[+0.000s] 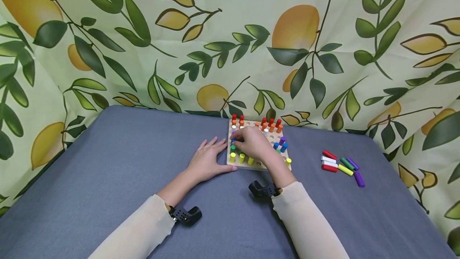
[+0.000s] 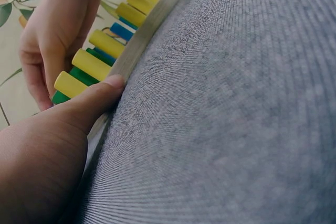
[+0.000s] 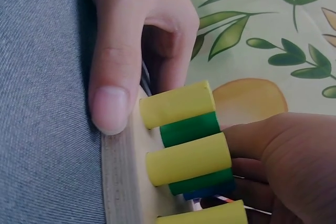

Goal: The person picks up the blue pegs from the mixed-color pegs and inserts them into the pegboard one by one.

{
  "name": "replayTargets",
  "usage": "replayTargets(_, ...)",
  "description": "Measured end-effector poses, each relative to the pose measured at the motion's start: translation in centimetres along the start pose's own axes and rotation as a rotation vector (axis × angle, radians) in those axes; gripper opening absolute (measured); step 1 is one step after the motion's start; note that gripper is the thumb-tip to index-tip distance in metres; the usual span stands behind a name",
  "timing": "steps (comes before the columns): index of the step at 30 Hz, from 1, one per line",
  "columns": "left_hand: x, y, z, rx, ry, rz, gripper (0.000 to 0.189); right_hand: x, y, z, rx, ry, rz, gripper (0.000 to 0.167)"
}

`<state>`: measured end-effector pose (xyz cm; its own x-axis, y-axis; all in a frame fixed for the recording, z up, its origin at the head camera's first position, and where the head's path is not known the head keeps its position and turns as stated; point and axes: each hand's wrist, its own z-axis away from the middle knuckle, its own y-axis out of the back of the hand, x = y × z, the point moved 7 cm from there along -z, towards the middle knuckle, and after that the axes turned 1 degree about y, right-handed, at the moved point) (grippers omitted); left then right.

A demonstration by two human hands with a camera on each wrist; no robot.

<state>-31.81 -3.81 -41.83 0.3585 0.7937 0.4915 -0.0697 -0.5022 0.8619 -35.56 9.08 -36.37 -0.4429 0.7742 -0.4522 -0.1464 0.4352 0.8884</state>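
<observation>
A wooden pegboard stands on the table, with rows of coloured pegs upright in its holes. Yellow pegs line the near row; behind come green, blue, purple, white, orange and red ones. Over the board's left column, my right hand pinches a blue peg between thumb and fingers, just behind a green peg. My left hand lies at the board's left side, fingers spread. Its thumb presses the board's near left corner. In the right wrist view, pegs hide the right fingertips.
Several loose pegs lie to the right of the board, among them a red peg, a yellow peg and a purple peg. A leaf-patterned cloth hangs behind the grey table.
</observation>
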Motion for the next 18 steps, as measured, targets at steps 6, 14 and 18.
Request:
replayTargets(6, -0.2, 0.3, 0.1, 0.011, 0.004, -0.003, 0.087, -0.7, 0.0, -0.2, -0.012, 0.017, 0.032, 0.022)
replayTargets(14, -0.2, 0.0, 0.0, 0.001, 0.002, -0.021, 0.088, -1.1, 1.4, 0.6, 0.006, 0.018, 0.057, 0.028)
replayTargets(18, -0.2, -0.3, -0.1, -0.015, 0.007, -0.016, 0.089, -0.7, 2.9, 1.5, 0.047, 0.000, 0.016, 0.028)
